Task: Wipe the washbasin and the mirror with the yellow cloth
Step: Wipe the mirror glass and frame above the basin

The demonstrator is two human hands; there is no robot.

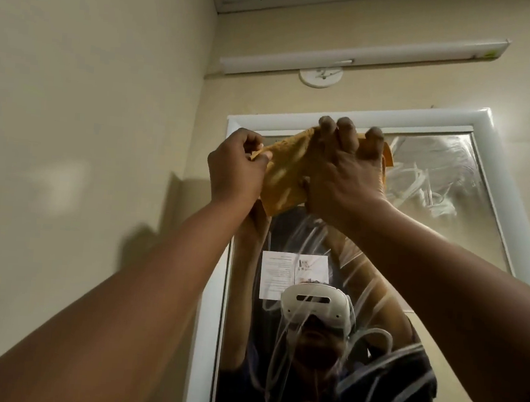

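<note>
The yellow cloth point(283, 173) is stretched between both hands in front of the upper left of the mirror point(444, 184). My left hand point(236, 166) pinches the cloth's left corner between thumb and fingers. My right hand point(343, 169) grips the cloth's right part, fingers spread toward the mirror's top edge. The mirror has a white frame point(377, 116) and streaks of white smear across its glass. It reflects a person wearing a white headset, both arms raised. The washbasin is out of view.
A white paper notice point(278, 275) shows in the mirror. Above the mirror a long white tube-light fitting point(359, 56) and a round white wall mount point(320, 76) sit on the beige wall. A side wall point(90, 89) stands close on the left.
</note>
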